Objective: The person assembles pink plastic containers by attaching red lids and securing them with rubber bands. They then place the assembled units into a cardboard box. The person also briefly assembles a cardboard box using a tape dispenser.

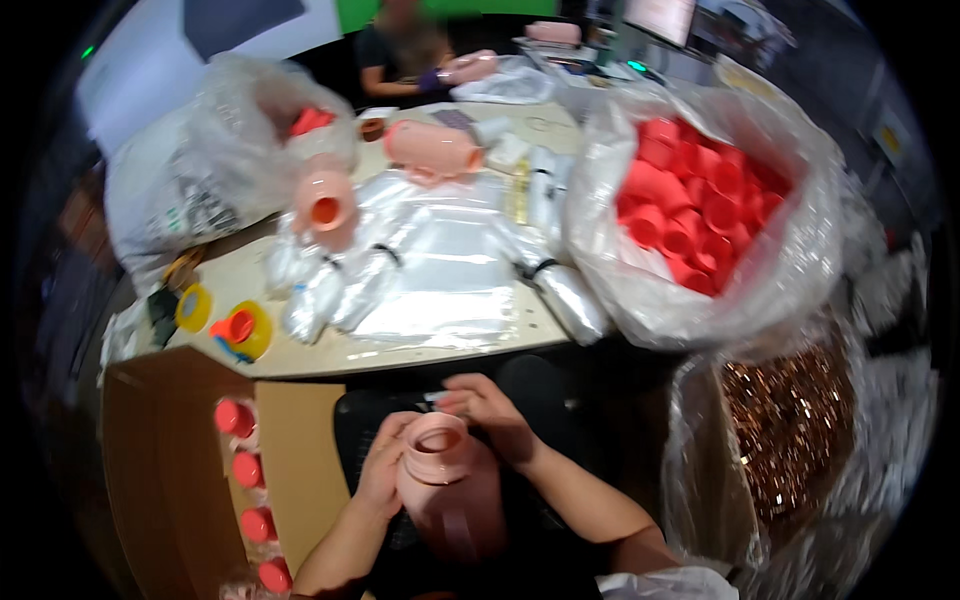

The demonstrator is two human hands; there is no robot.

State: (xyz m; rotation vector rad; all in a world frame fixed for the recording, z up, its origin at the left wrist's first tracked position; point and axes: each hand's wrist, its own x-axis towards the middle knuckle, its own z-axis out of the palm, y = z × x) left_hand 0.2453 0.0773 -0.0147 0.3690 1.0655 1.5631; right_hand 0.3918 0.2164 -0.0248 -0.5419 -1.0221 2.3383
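A pink wide-mouthed bottle stands tilted in front of my body, its round opening facing up and a thin dark ring below the neck. My left hand is wrapped round its left side near the neck. Just beyond the bottle's rim, on the right, is my right hand, its fingers curled. A small pale piece shows at its fingertips, too small to name. The bottle's lower end fades into the dark near my clothes.
Clear plastic bags cover the table's middle. Pink bottles lie behind them. A big bag of red caps stands right, above a box of copper-coloured pieces. An open carton holds red-capped bottles at left. Across the table, a person handles a pink bottle.
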